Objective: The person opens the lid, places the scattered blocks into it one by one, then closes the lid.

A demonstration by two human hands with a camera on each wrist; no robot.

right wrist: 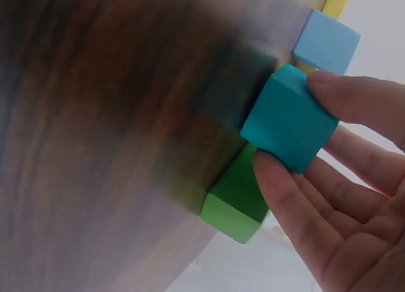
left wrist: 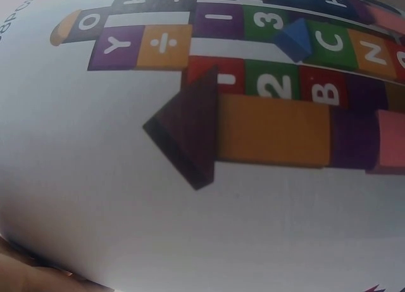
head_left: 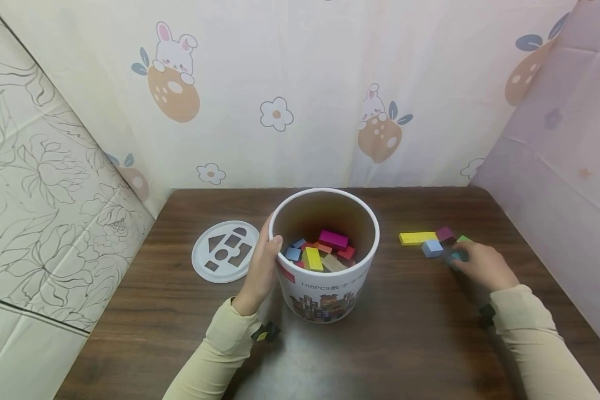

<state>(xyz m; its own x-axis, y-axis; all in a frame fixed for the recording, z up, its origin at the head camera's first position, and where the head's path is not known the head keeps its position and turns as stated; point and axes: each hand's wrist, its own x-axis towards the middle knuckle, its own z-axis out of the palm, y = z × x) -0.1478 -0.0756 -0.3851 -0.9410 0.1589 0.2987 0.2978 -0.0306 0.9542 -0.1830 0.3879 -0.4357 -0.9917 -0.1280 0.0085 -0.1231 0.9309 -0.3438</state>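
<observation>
A white bucket (head_left: 325, 300) of colored wooden blocks stands upright on the table, printed with block pictures. My left hand (head_left: 261, 269) grips its left side, thumb at the rim; the left wrist view is filled by the bucket's printed wall. Off to the right, my right hand (head_left: 482, 266) pinches a teal cube (right wrist: 291, 118) between thumb and finger. Close beside that cube are a green block (right wrist: 237, 200) and a light blue cube (head_left: 432, 248). A yellow bar (head_left: 416, 238) and a dark purple block (head_left: 445, 235) lie just behind them.
A round white lid (head_left: 200, 261) with shaped cutouts lies on the wooden table (head_left: 180, 311), left of the bucket. Inside the bucket are several blocks, among them a magenta one (head_left: 333, 240). Patterned curtains (head_left: 300, 150) border the table at the back and sides.
</observation>
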